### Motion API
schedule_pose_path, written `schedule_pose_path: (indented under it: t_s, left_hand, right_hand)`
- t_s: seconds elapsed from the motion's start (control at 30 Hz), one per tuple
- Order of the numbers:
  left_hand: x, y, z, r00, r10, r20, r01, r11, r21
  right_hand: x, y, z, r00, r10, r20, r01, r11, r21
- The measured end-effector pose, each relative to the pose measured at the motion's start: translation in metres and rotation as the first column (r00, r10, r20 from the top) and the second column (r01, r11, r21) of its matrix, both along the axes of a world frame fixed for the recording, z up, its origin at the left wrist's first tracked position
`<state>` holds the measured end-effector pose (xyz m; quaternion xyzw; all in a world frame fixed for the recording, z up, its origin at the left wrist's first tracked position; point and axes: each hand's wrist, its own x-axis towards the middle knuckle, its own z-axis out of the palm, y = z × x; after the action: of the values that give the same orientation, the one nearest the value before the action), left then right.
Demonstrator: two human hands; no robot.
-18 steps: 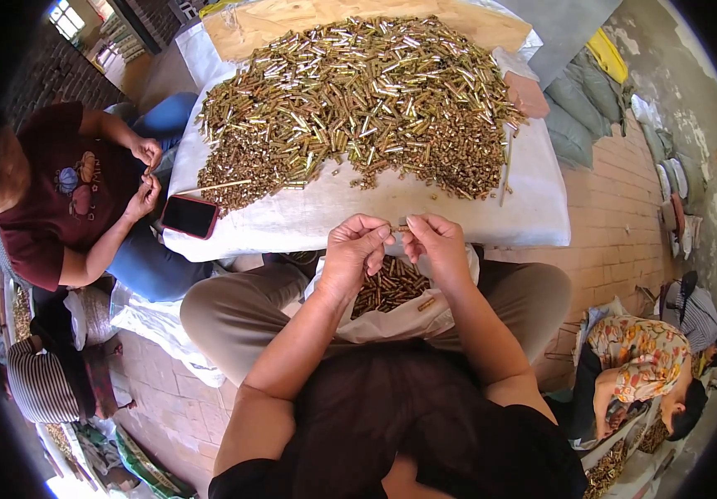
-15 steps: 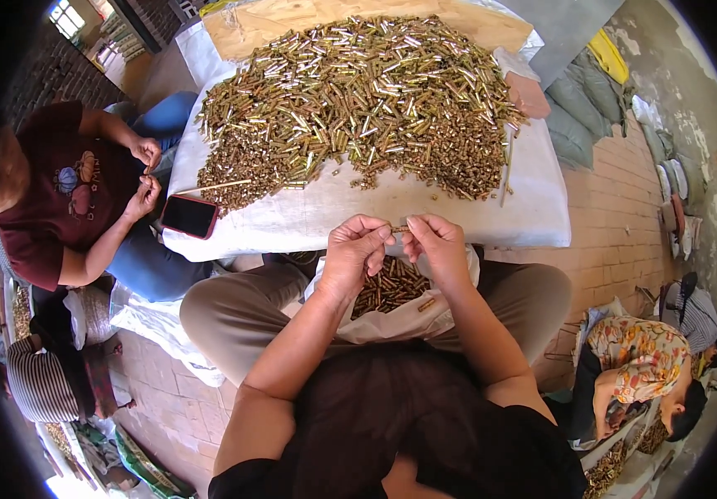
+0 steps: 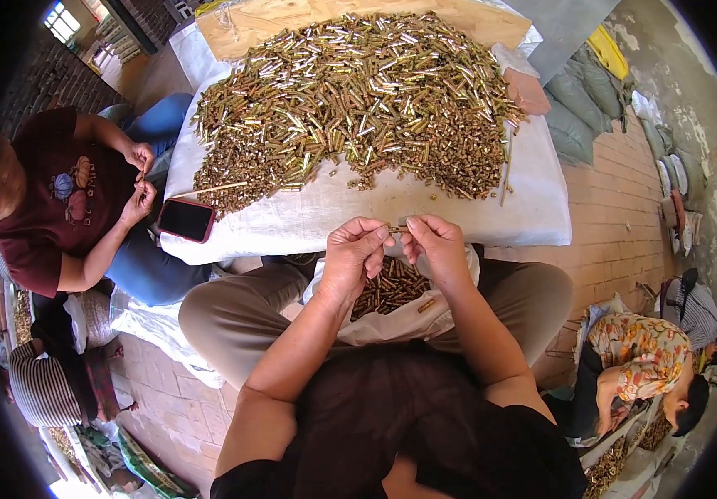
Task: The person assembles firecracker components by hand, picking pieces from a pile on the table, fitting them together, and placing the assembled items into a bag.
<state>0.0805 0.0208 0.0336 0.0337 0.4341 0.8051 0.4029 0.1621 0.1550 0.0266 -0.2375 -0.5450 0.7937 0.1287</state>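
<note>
Close to the near edge of the table, my left hand (image 3: 353, 251) and my right hand (image 3: 435, 241) meet fingertip to fingertip. Both are closed in a pinch on one small brass-coloured metal piece (image 3: 397, 229), thin and rod-like, held level between them. Its exact kind is too small to tell. Below the hands, a white bag (image 3: 385, 326) lies open between my knees. Inside it is a heap of similar short metal pieces (image 3: 393, 287), partly hidden by my wrists.
A large pile of brass-coloured tubes and smaller fittings (image 3: 367, 91) covers the far part of the white-covered table (image 3: 533, 212). A phone (image 3: 186, 219) and thin sticks lie beside it. A co-worker in a maroon shirt (image 3: 51, 200) sits at left; another in a floral shirt (image 3: 641, 353) bends at lower right.
My hands stay nearly still, pinching the same piece. The view has shifted slightly. The co-worker at left has moved their hands a little.
</note>
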Motion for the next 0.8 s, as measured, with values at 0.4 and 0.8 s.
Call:
schedule_pose_path:
  t_s: [0.4, 0.8]
  left_hand:
    - [0.006, 0.001, -0.01, 0.958, 0.02, -0.287, -0.052, 0.993, -0.105]
    - [-0.018, -0.002, -0.039, 0.975, -0.124, 0.185, 0.063, 0.951, 0.304]
  right_hand:
    - [-0.002, -0.001, 0.004, 0.998, 0.066, 0.019, -0.066, 0.997, 0.035]
    - [-0.025, -0.004, -0.017, 0.989, 0.148, -0.009, -0.145, 0.952, -0.27]
